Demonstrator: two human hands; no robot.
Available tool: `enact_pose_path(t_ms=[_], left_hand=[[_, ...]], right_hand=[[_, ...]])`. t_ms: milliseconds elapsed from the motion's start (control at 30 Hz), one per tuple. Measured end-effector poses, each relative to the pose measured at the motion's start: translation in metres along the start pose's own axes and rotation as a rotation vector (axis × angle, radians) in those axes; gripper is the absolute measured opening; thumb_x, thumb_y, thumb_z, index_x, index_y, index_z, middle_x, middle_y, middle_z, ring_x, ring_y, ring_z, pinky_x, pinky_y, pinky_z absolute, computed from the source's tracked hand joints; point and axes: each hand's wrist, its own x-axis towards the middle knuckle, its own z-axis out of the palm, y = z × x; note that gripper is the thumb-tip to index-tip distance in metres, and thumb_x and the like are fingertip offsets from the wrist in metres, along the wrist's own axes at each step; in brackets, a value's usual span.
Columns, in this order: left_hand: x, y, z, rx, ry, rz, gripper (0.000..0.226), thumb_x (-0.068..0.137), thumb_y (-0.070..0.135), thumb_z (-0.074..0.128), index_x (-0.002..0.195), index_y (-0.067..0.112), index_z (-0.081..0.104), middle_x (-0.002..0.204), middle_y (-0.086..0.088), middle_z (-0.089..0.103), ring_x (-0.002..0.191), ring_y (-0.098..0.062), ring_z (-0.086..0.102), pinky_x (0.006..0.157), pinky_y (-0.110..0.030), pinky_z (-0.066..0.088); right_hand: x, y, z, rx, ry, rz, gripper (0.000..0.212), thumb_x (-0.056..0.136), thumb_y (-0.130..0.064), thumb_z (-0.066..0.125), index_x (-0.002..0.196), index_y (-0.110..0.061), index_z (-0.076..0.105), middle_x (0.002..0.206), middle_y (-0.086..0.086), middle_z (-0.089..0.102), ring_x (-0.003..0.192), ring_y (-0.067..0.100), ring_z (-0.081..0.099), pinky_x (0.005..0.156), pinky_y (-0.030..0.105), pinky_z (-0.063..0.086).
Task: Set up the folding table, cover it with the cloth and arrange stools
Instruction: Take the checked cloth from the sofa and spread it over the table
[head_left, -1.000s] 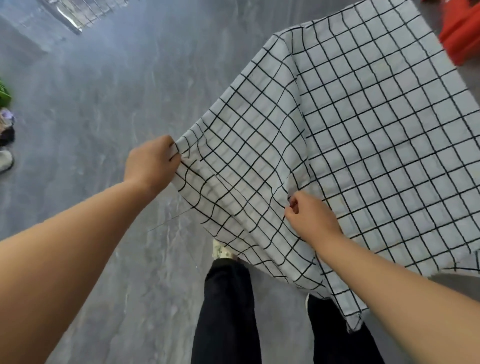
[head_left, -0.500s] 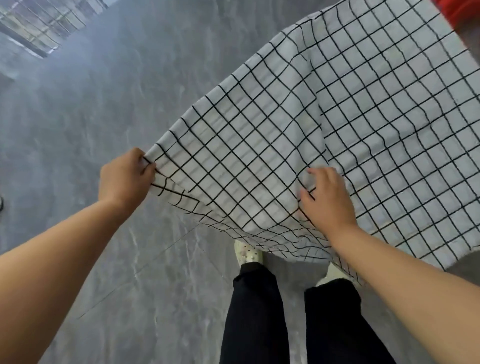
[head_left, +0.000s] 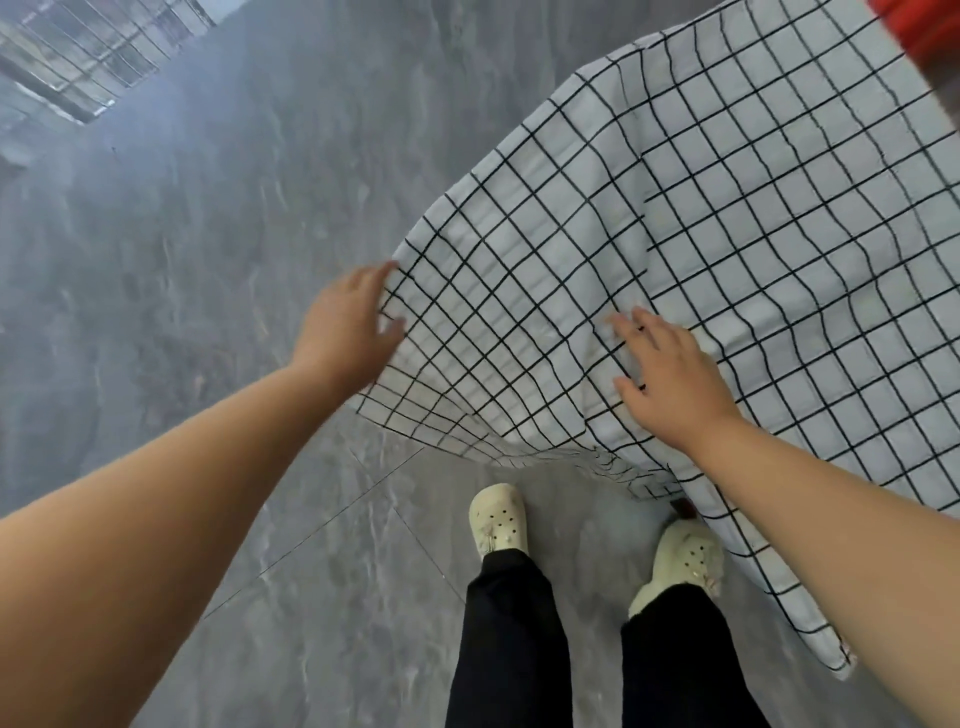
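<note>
- The cloth (head_left: 727, 260) is white with thin black squares. It lies spread over the bench. The bench is hidden under it, so I think the bench is already set up.
- The cloth is not flat yet. It dips in a soft hollow between the 2 hands, and 1 corner hangs low by the person's right leg.
- I think the covering step is nearly done. Only some smoothing and straightening is left.
- The stools look like the part left to do. A red thing (head_left: 924, 26) peeks in at the far corner past the cloth. It may be a stool, but I cannot tell.
- The left hand (head_left: 348, 327) has a loose, open grip. Its fingers are spread and just touch the left edge of the cloth. It holds nothing.
- The right hand (head_left: 670, 374) has an open grip too. It lies flat on top of the cloth with its fingers straight and apart, close to the edge by the person.
- Below, 2 pale shoes (head_left: 498, 519) stand on the grey floor (head_left: 208, 260).
</note>
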Motion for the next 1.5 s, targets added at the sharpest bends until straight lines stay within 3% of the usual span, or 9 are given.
enact_pose_path(t_ms=[100, 267, 367, 567, 800, 1000, 1233, 1367, 1500], left_hand=[[0.002, 0.063, 0.024, 0.045, -0.16, 0.222, 0.061, 0.094, 0.022, 0.049, 0.148, 0.024, 0.021, 0.154, 0.001, 0.025, 0.14, -0.02, 0.024, 0.114, -0.038, 0.021], [0.007, 0.146, 0.08, 0.059, -0.326, 0.299, 0.065, 0.095, 0.026, 0.046, 0.15, 0.023, 0.012, 0.158, 0.0, 0.01, 0.143, -0.022, 0.012, 0.116, -0.039, 0.019], [0.014, 0.176, 0.102, 0.132, -0.276, 0.233, 0.061, 0.094, 0.038, 0.044, 0.146, 0.02, 0.02, 0.156, -0.003, 0.013, 0.141, -0.024, 0.012, 0.111, -0.044, 0.024], [0.017, 0.204, 0.122, 0.353, -0.17, 0.076, 0.075, 0.083, 0.059, 0.051, 0.14, 0.018, 0.025, 0.148, -0.006, 0.021, 0.133, -0.03, 0.021, 0.108, -0.042, 0.029], [0.029, 0.247, 0.123, 0.514, -0.228, -0.162, 0.077, 0.077, 0.049, 0.064, 0.134, 0.011, 0.03, 0.134, -0.01, 0.032, 0.121, -0.032, 0.038, 0.102, -0.042, 0.033], [0.038, 0.279, 0.128, 0.77, -0.244, -0.267, 0.066, 0.08, 0.04, 0.066, 0.128, 0.007, 0.034, 0.127, -0.011, 0.042, 0.114, -0.026, 0.047, 0.099, -0.041, 0.034], [0.031, 0.283, 0.127, 0.709, -0.101, -0.201, 0.072, 0.073, 0.037, 0.072, 0.13, 0.011, 0.035, 0.128, -0.009, 0.04, 0.118, -0.027, 0.042, 0.105, -0.044, 0.03], [0.002, 0.351, 0.177, 0.358, 0.117, -0.043, 0.054, 0.069, 0.025, 0.077, 0.116, 0.013, 0.054, 0.111, -0.01, 0.055, 0.1, -0.032, 0.054, 0.083, -0.043, 0.045], [0.0, 0.434, 0.239, 0.017, 0.207, -0.297, 0.046, 0.072, 0.031, 0.074, 0.112, 0.012, 0.059, 0.11, -0.009, 0.058, 0.097, -0.031, 0.056, 0.076, -0.041, 0.049]], right_hand=[[0.0, 0.007, -0.006, 0.066, -0.019, -0.048, 0.069, 0.094, -0.027, 0.046, 0.151, -0.026, 0.008, 0.157, -0.003, 0.013, 0.14, 0.021, 0.02, 0.107, 0.042, 0.034], [0.001, 0.031, -0.018, 0.228, -0.04, -0.095, 0.071, 0.095, -0.017, 0.045, 0.151, -0.024, 0.002, 0.158, -0.008, 0.0, 0.141, 0.017, 0.02, 0.108, 0.027, 0.025], [0.003, 0.05, -0.023, 0.281, -0.071, -0.157, 0.068, 0.095, -0.011, 0.042, 0.151, -0.021, 0.006, 0.158, -0.007, 0.0, 0.143, 0.013, 0.015, 0.106, 0.02, 0.02], [0.01, 0.139, -0.027, -0.012, 0.058, -0.067, 0.06, 0.094, -0.029, 0.049, 0.148, -0.019, 0.024, 0.156, 0.01, 0.015, 0.143, 0.027, 0.012, 0.116, 0.044, 0.018], [0.014, 0.24, -0.064, -0.158, -0.067, -0.211, 0.065, 0.091, -0.034, 0.055, 0.147, -0.023, 0.024, 0.156, 0.006, 0.015, 0.143, 0.025, 0.011, 0.114, 0.046, 0.02], [0.025, 0.288, -0.089, -0.317, -0.209, -0.283, 0.08, 0.092, -0.041, 0.052, 0.15, -0.027, 0.0, 0.158, 0.001, -0.003, 0.144, 0.025, 0.0, 0.114, 0.041, 0.02], [0.037, 0.283, -0.097, -0.325, -0.19, -0.323, 0.085, 0.083, -0.044, 0.064, 0.148, -0.026, 0.012, 0.153, 0.004, 0.01, 0.137, 0.029, 0.012, 0.098, 0.04, 0.044], [0.04, 0.289, -0.096, -0.381, -0.186, -0.392, 0.086, 0.084, -0.051, 0.06, 0.148, -0.025, 0.009, 0.152, 0.006, 0.008, 0.134, 0.031, 0.015, 0.091, 0.038, 0.049], [0.052, 0.294, -0.1, -0.455, -0.183, -0.52, 0.088, 0.082, -0.047, 0.064, 0.146, -0.021, 0.008, 0.148, 0.008, 0.011, 0.128, 0.031, 0.021, 0.078, 0.031, 0.052]])
